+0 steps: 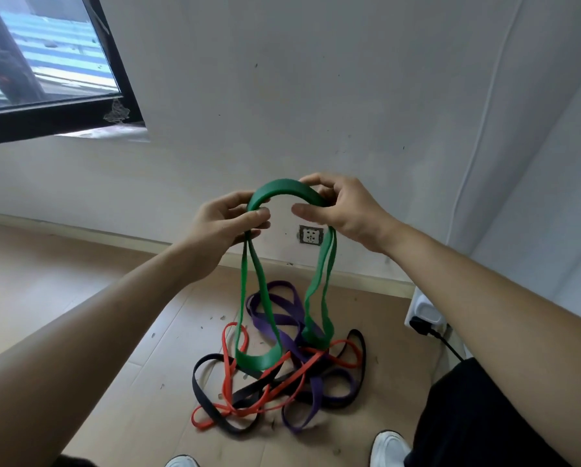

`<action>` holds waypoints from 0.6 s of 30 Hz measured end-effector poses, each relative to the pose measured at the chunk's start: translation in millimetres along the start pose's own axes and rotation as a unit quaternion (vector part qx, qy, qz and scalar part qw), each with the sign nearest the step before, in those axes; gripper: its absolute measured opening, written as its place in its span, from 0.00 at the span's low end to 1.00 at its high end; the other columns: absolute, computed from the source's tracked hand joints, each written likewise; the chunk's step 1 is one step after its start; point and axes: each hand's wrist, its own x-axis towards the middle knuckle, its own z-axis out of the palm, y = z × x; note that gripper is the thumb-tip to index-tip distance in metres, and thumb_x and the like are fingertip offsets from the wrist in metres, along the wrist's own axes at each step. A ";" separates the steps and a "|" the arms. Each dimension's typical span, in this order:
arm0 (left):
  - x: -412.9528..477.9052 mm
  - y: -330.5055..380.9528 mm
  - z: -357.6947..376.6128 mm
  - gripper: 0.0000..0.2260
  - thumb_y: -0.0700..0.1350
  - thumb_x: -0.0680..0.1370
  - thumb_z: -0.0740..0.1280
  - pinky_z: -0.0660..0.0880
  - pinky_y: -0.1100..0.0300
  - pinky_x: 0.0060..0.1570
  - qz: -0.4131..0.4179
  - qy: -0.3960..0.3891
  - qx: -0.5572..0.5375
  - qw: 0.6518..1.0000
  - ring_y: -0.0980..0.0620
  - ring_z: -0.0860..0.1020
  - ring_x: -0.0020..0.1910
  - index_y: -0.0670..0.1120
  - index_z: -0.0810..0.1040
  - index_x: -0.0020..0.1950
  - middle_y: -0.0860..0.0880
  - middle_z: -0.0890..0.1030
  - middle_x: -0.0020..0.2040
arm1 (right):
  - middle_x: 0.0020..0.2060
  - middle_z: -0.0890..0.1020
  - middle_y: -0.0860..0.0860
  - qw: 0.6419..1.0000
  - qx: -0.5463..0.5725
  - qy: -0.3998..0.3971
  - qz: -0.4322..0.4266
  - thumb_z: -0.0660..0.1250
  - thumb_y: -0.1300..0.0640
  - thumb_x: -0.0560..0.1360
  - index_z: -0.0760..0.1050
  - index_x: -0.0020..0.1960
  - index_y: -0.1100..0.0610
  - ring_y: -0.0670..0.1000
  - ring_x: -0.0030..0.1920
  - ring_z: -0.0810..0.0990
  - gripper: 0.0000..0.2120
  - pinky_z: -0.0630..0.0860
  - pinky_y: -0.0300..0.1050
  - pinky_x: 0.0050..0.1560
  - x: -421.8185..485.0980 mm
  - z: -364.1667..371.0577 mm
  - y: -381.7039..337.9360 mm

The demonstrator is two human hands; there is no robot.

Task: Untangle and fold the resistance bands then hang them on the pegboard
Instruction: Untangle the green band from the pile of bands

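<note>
Green rubber forms the raised item: the green band [284,190] arches between both hands at chest height in front of the wall [349,96]. The left hand [226,224] is closed on the arch's left end, thumb over fingers. The right hand [341,210] pinches the right end between thumb and forefinger; the remaining fingers are partly concealed behind the band. Two doubled green strands hang down from the hands, and their lower loops reach into the pile below.

Whether the green loops are clear of the pile or threaded through it cannot be determined; the crossings overlap. The pile consists of a purple band [279,318], a red band [228,372] and a black band [208,389], interlaced on flattened cardboard [147,392] laid over the floor.

A white shoe [388,448] is cut off at the lower edge. Dark clothing [464,416] covers the lower right corner. A white power strip [427,311] with a black plug sits at the right wall, partly behind the right forearm. A wall socket [311,234] is visible between the hanging strands.

No containers are in view. Open floor lies left of the pile. A window [46,62] occupies the upper left.
</note>
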 end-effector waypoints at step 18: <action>-4.3 -21.3 27.8 0.13 0.45 0.76 0.74 0.81 0.54 0.58 0.029 -0.050 0.162 0.985 0.54 0.84 0.51 0.48 0.80 0.61 0.51 0.86 0.50 | 0.49 0.86 0.52 0.996 -0.042 0.032 -0.071 0.80 0.62 0.68 0.82 0.59 0.62 0.45 0.50 0.86 0.21 0.80 0.38 0.54 1.3 -1.3 -29.1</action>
